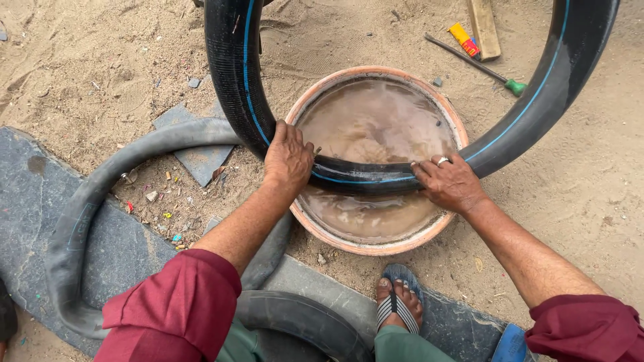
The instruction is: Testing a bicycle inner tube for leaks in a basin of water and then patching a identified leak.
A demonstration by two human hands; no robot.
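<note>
Two bare hands press one inflated black rubber inner tube with a thin blue line (376, 175) down into one round terracotta-coloured basin of muddy brown water (376, 245). The left hand (288, 159) lies palm down over the tube at the basin's left rim, fingers close together and curled over the rubber. The right hand (448, 182), with a silver ring (443, 161) on one finger, lies flat on the tube toward the basin's right side, fingers stretched along it and lightly spread.

Two more tubes lie slack behind the left forearm: one limp grey-black deflated rubber tube (87, 214) looping on the ground, and part of one black rubber tyre or tube (302, 322) near the maroon sleeves (174, 312). Beyond the right hand lie one thin dark metal tool with a green handle (515, 87), one small yellow and red tube (464, 40) and one pale wooden strip (484, 27). One foot in a striped sandal (399, 305) stands just below the basin.

The setting is outdoors: loose sandy ground (590, 194) strewn with small coloured scraps, edged with flat dark grey stone slabs (33, 194) under the person.

The held tube stands roughly upright as a big ring; its lowest arc runs left to right across the basin between the two hands, partly under water, and both sides rise away from the hands out of the top of the view.
</note>
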